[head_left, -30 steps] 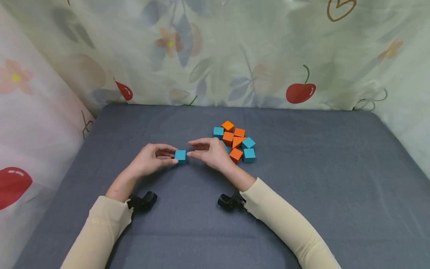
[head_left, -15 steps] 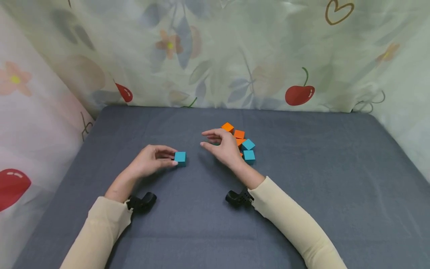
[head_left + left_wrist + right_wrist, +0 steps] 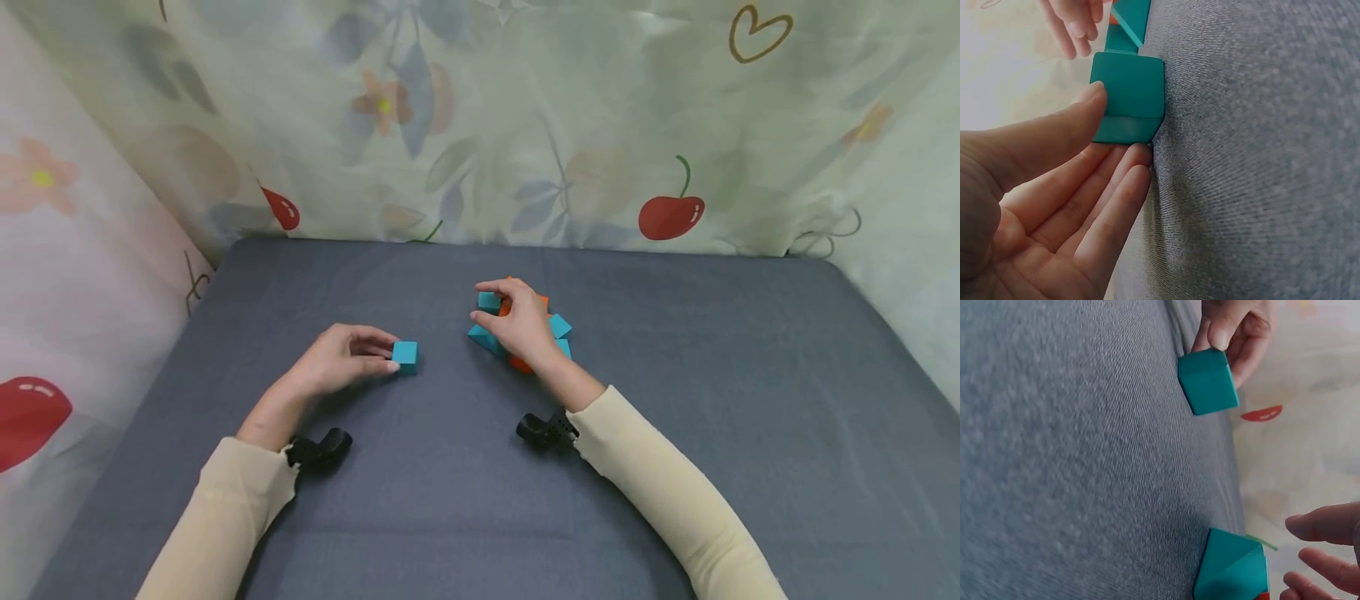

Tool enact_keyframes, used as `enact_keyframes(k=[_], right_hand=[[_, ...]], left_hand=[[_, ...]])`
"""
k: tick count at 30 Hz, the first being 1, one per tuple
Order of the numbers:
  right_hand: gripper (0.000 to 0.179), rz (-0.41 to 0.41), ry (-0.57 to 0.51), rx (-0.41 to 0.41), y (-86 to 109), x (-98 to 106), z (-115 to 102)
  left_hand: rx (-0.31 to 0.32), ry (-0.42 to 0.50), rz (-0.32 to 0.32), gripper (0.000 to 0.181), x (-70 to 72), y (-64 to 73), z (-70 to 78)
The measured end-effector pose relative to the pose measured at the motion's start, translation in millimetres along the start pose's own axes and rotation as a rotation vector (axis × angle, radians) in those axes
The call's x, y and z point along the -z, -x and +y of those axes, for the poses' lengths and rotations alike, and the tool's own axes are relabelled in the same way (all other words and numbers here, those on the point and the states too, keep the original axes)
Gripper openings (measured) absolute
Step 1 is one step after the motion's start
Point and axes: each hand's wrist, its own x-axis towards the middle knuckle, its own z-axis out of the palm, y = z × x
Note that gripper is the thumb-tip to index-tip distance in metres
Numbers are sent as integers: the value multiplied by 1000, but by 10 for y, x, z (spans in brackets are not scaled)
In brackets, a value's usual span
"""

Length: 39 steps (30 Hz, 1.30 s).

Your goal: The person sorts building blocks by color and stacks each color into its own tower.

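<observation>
On the grey cloth, a blue cube (image 3: 405, 355) sits at the fingertips of my left hand (image 3: 341, 360). Thumb and fingers pinch it by its left side, and the left wrist view shows the thumb against the cube (image 3: 1130, 84). My right hand (image 3: 521, 325) is over the pile of blocks, thumb and fingers apart with nothing between them. Just beyond its fingertips lies another blue cube (image 3: 489, 302). A blue triangular block (image 3: 486, 337) shows below its thumb, and also as a wedge (image 3: 1229, 565) in the right wrist view. The hand hides much of the pile.
Parts of orange blocks (image 3: 521, 365) and more blue blocks (image 3: 559, 326) show around the right hand. Each wrist wears a black camera mount (image 3: 321, 450). A printed curtain (image 3: 525, 125) hangs behind the table's (image 3: 712, 358) far edge.
My right hand has left the side of the held cube and moved right, over the pile. The left hand and its cube have stayed in place.
</observation>
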Motion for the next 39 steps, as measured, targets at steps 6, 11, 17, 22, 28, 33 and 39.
enact_keyframes(k=[6,11,17,22,28,33,39], right_hand=[[46,-34,79,-60,-58,5,32],[46,-50,137,-84,-96,4,43],[43,-50,168,-81,-121,3,48],[40,-54,170,-88,-138,-4,49],[39,-59,162,-73,-153,-20,59],[38,-50,142,-49,-135,-38,76],[39,-42,105,-35,-114,-40,72]], left_hand=[[-3,11,2,38,-8,1,2],[-9,21,-1,38,-5,9,4],[7,19,-1,37,-10,0,8],[14,11,0,36,-3,-2,10],[18,14,-1,36,2,-5,3],[12,12,4,36,2,-6,-2],[10,7,10,36,2,-1,-5]])
